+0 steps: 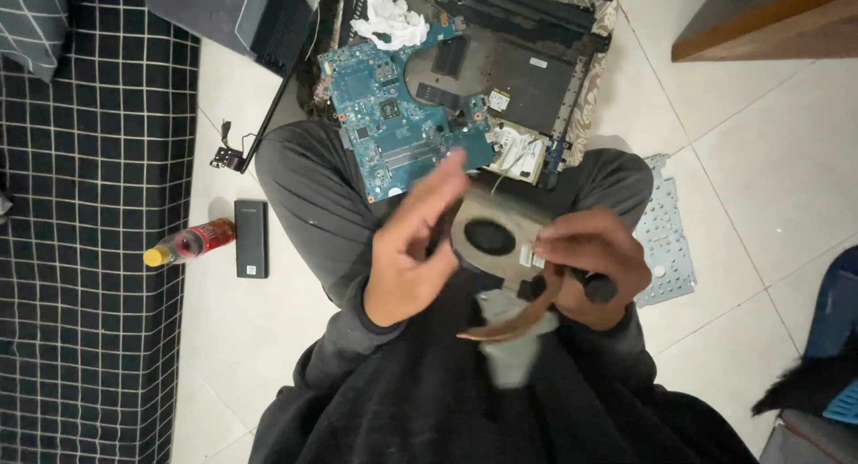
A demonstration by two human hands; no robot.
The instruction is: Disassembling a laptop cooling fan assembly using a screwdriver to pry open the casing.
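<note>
I sit cross-legged on a tiled floor. My right hand (597, 263) grips a laptop cooling fan (493, 239) with a copper heat pipe (518, 316) curving down from it, plus a dark-handled tool (597, 288). My left hand (418, 249) hovers just left of the fan, fingers spread and blurred, holding nothing. A blue motherboard (393, 115) rests on my left knee, against the opened laptop base (527, 80).
A wad of white tissue (386, 19) lies on the laptop base. Left of my leg lie a black battery pack (251, 238), a red bottle with yellow cap (189, 244) and a checked mat (89, 232). A grey metal plate (666, 240) lies at the right.
</note>
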